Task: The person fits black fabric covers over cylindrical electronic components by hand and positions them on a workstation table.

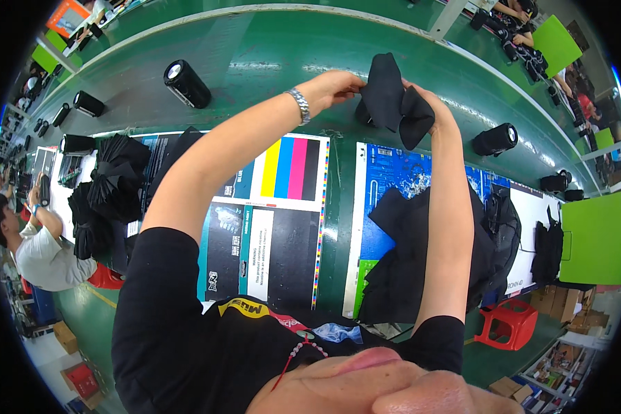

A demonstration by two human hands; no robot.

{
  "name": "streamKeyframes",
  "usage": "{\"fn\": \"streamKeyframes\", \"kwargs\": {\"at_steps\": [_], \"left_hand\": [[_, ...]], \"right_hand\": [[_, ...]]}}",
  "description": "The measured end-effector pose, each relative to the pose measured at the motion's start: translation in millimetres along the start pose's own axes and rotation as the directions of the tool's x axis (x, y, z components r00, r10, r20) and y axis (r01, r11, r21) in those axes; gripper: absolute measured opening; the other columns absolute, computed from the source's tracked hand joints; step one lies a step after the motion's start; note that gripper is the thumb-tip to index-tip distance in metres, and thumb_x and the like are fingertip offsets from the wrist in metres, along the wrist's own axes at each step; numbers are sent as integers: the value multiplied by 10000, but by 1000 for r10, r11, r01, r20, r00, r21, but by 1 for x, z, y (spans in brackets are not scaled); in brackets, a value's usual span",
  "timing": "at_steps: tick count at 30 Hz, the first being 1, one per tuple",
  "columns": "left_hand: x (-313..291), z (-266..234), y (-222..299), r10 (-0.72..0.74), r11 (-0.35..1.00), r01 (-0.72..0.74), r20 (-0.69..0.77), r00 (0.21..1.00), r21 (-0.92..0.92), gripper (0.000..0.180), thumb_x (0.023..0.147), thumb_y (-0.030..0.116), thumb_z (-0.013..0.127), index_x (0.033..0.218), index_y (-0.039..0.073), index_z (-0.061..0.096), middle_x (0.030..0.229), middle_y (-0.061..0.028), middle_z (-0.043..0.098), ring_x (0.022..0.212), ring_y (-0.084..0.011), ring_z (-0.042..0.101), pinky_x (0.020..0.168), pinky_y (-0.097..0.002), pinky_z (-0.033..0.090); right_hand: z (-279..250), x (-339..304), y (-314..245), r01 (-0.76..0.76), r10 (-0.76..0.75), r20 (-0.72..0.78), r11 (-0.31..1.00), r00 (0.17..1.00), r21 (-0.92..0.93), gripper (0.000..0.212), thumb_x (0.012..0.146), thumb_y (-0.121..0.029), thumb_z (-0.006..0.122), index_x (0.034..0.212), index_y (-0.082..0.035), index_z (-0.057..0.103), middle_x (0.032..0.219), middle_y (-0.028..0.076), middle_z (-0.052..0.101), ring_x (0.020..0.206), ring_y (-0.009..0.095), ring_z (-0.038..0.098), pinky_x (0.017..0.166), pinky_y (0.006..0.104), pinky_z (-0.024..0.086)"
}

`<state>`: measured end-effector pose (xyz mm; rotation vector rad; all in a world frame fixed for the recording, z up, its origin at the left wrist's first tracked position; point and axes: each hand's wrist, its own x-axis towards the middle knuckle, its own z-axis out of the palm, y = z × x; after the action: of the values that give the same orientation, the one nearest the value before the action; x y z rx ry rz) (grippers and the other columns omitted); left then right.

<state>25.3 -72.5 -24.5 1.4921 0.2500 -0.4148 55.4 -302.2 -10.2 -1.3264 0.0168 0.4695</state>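
A limp black cloth piece [385, 93], perhaps a pouch, is held up over the green conveyor belt [269, 58]. My left hand [332, 87], with a metal bracelet at the wrist, has its fingers pinched at the cloth's left edge. Closed on the other side of the cloth is my right hand [428, 107], its fingers partly covered by the folds. Something dark shows just below the cloth near my left fingertips; I cannot make out whether it is a separate object. A black cylindrical speaker [188, 84] stands on the belt to the left, another speaker [495, 139] to the right.
A pile of black cloth pieces [407, 262] lies on the blue printed sheet under my right arm. Bundled black cloth [117, 176] sits on the left. A printed board [283, 255] covers the near table. Co-worker [45, 238] at left; red stool [507, 324] at right.
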Motion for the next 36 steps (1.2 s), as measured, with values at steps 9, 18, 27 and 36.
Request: {"fn": "streamKeyframes", "kwargs": {"at_steps": [9,18,27,36], "left_hand": [[11,53,20,65,953,22,271,960,-303,309,904,336,629,983,38,616,946,-71,649,848,-143,617,781,-300,519],[75,54,-41,283,953,-256,-178,942,163,451,931,390,503,966,-27,673,1054,-203,665,904,-363,646,791,-403,481],[101,58,-85,822,259,-348,-17,569,901,357,924,370,506,1079,121,709,1375,-206,455,1333,-368,328,1113,-527,165],[82,68,-60,747,568,-461,-193,636,682,382,917,359,535,1156,89,660,1309,-237,505,1249,-359,448,1075,-446,294]], "right_hand": [[-6,-4,-2,-30,28,-9,960,1000,-278,198,856,-154,629,909,31,674,840,78,663,689,137,617,588,286,481],[-33,-6,31,7,-3,-132,1000,991,27,131,851,-115,603,867,3,658,707,19,594,553,98,530,472,247,404],[-54,14,68,212,-264,-68,880,962,-425,213,882,-101,504,1015,4,633,865,44,659,743,98,613,639,234,491],[-78,25,70,123,-372,-194,679,908,-724,258,778,-242,648,867,-6,699,832,188,684,854,286,671,771,353,493]]}}
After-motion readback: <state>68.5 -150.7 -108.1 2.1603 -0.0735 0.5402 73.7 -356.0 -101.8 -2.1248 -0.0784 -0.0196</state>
